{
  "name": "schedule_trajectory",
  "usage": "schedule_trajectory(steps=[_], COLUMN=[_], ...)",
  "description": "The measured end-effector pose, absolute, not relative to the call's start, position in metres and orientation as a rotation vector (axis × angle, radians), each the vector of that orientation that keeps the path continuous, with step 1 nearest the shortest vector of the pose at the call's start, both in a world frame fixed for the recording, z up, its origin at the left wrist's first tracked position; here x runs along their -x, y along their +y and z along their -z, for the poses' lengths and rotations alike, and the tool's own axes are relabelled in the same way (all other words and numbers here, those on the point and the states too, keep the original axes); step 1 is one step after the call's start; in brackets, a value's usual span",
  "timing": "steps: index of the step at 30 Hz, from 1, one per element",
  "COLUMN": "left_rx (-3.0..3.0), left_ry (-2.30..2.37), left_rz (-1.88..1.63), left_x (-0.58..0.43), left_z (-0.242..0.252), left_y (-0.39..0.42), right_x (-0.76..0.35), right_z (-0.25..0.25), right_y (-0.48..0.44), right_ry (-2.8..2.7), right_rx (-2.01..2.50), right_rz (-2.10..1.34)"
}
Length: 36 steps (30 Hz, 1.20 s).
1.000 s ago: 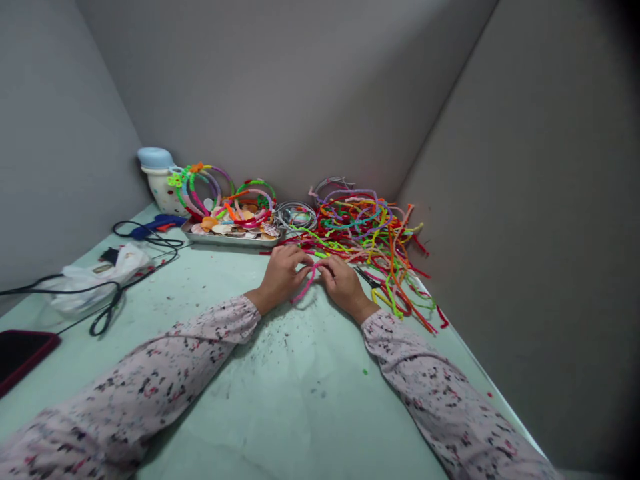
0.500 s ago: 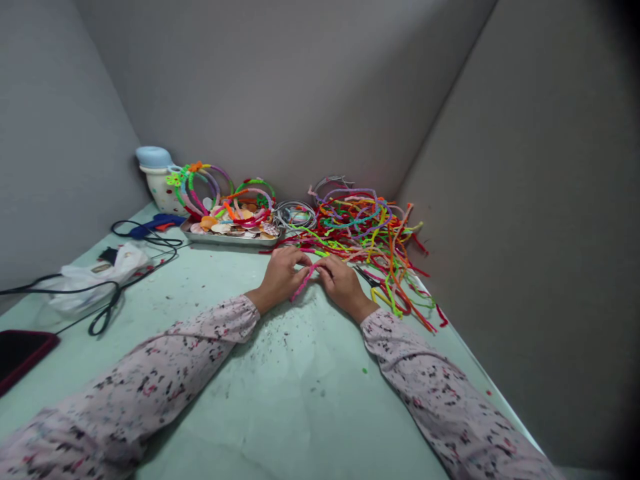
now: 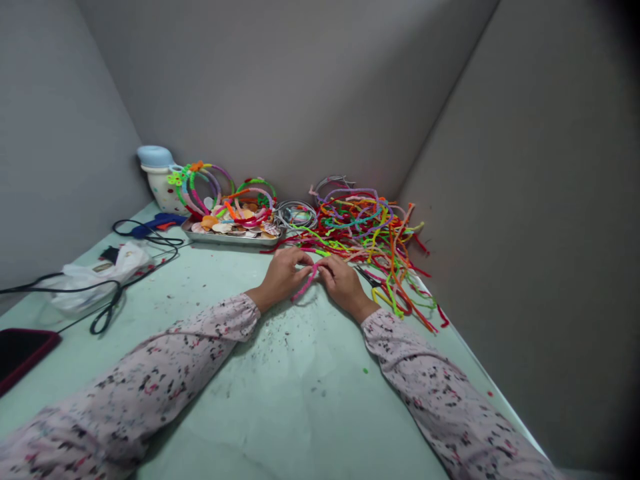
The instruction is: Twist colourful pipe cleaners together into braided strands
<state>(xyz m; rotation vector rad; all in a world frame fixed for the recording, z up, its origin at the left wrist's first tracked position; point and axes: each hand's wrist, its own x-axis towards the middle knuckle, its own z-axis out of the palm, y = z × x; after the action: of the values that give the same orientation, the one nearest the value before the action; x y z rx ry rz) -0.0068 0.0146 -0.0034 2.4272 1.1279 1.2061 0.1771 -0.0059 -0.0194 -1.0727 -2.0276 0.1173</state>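
A pink pipe cleaner (image 3: 305,288) is pinched between my two hands, its fuzzy tail curving down toward the table. My left hand (image 3: 285,275) has its thumb and fingertips closed on it from the left. From the right, my right hand (image 3: 341,278) grips the same piece near its upper end, the fingertips nearly meeting those of the left. The exact hold is partly hidden by the fingers. Just beyond the hands lies a tangled heap of coloured pipe cleaners (image 3: 370,220). A pair of scissors (image 3: 369,278) rests beside my right hand, partly under some strands.
At the back, a metal tray (image 3: 235,239) holds shells, with fuzzy rings (image 3: 203,193) above it. A coil of grey wire (image 3: 296,215) sits alongside. Leftward are a lidded cup (image 3: 161,180), a plastic bag (image 3: 83,287), black cable (image 3: 117,300) and a phone (image 3: 23,357). Walls enclose the table.
The pink pipe cleaner's tail has bent from nearly straight into a slight curve. Both hands keep almost the same place and grip.
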Motion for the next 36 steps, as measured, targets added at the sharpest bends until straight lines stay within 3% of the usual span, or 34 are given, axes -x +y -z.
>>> schedule_trajectory(steps=[36], left_rx=[-2.350], left_ry=[1.199], left_rz=[-1.093], left_x=[0.0061], left_z=[0.0018], left_y=[0.0127], right_x=[-0.1754], right_z=[0.0184], right_y=[-0.0109], right_ry=[-2.121], right_rx=[1.110], right_rz=[-0.073])
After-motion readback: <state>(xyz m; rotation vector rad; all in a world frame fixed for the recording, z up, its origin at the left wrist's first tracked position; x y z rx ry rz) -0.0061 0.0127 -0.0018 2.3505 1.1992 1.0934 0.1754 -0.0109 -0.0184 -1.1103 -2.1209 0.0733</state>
